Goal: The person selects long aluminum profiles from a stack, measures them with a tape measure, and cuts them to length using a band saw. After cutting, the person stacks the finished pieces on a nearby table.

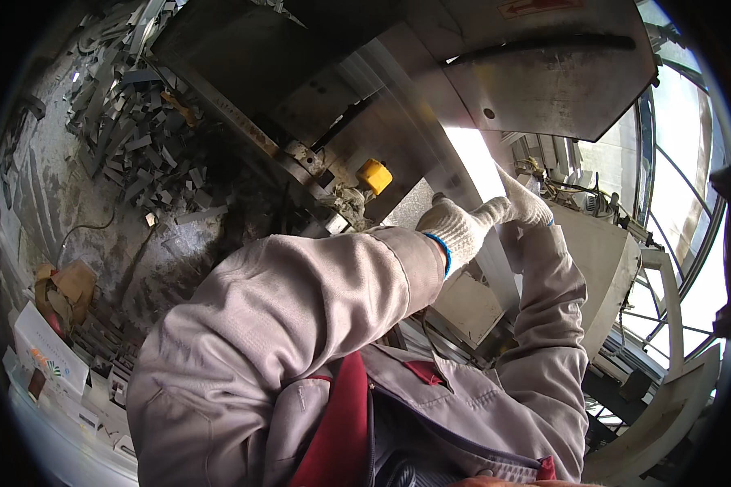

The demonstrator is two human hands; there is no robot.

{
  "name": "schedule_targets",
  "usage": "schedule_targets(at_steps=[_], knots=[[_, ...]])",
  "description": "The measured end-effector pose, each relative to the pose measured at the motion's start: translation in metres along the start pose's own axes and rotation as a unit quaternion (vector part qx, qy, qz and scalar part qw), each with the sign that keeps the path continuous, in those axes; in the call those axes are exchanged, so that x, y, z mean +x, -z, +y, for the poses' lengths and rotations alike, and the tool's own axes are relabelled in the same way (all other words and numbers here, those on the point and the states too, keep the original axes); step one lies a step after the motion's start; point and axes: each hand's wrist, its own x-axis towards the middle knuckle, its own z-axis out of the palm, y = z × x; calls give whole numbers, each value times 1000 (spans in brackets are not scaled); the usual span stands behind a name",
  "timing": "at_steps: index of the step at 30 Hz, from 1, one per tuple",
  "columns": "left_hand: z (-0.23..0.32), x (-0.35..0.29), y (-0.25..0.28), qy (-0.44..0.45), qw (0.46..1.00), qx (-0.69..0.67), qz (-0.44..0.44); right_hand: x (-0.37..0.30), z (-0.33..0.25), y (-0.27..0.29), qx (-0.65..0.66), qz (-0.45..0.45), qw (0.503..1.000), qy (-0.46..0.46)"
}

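Note:
A long, shiny metal profile (473,158) runs from the machine at the top down between my arms, its middle glaring white. My left hand (455,225), in a white knit glove with a blue cuff edge, is closed on its left side, fingers reaching across it. Gloved as well, my right hand (528,203) grips the right edge, with some fingers hidden. The two hands meet or overlap over the profile. Beside my left hand are a speckled metal plate (412,204) and a yellow block (374,176) on the machine.
A large steel machine housing (544,89) overhangs the far side. Many metal offcuts (150,138) lie heaped on the floor at the left. A pale cabinet (589,260) stands to the right, before large windows (682,187). A white printed box (49,349) sits at the lower left.

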Motion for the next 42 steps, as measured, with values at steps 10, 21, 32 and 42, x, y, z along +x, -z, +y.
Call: schedule_targets(at_steps=[10,21,32,42], knots=[[-9,82,-43,-96,979,-144,112,36,87,39,209,-222,952,-32],[-36,133,-111,-230,864,-444,62,1,102,34,215,-152,960,-94],[-38,89,-125,-196,960,-162,115,-35,116,29,175,-147,965,-126],[-50,126,-144,-137,897,-419,-22,-31,123,23,181,-168,966,-72]])
